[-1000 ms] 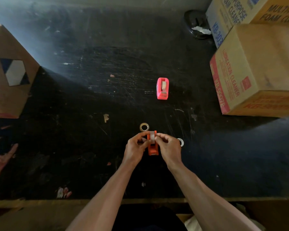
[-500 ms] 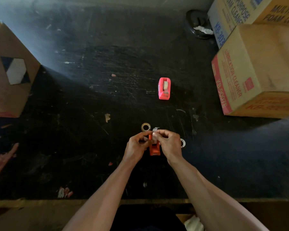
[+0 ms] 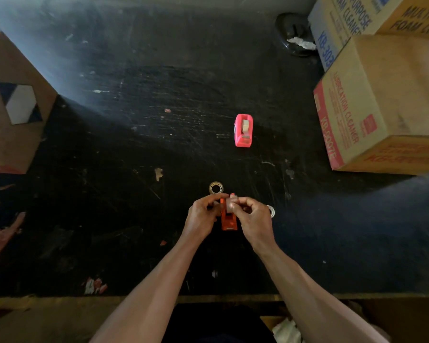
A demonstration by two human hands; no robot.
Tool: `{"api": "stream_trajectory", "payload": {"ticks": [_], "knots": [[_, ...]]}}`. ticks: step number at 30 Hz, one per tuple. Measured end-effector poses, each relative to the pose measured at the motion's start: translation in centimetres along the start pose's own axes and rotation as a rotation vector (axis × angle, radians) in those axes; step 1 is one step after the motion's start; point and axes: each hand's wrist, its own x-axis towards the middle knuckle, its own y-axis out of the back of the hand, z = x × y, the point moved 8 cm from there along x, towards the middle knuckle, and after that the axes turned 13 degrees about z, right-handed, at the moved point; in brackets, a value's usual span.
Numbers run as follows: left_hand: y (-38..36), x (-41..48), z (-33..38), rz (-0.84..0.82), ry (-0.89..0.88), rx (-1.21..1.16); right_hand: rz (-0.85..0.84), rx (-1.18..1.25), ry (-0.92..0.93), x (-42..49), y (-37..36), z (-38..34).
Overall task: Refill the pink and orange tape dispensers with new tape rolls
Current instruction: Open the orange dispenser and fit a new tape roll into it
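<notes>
small orange plastic tape dispenser (image 3: 228,220) on black tabletop (image 3: 134,144), near edge | left hand (image 3: 203,215) pinches its side | right hand (image 3: 252,219) pinches clear tape roll (image 3: 232,203) above it | light, slippery; hold by edges

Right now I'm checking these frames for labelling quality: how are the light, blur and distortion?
Head view: daylight washes the table's far left corner, the near side stays dim; wide-angle bending tilts the boxes at the edges; the hands and orange dispenser are slightly motion-blurred, while the pink dispenser reads sharp.
</notes>
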Motion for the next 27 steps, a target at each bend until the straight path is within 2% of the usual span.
{"api": "stream_trajectory", "payload": {"ticks": [6,23,27], "knots": [[0.1,0.1,0.2,0.014,-0.055,0.055,0.045,-0.091,0.123,-1.2,0.4,0.6],[0.0,0.3,0.0,0.035,-0.003,0.073,0.018,-0.333,0.366,-3.9,1.6,1.9],[0.0,0.2,0.0,0.031,0.021,0.064,-0.025,-0.403,0.527,-4.4,1.1,1.6]]}}
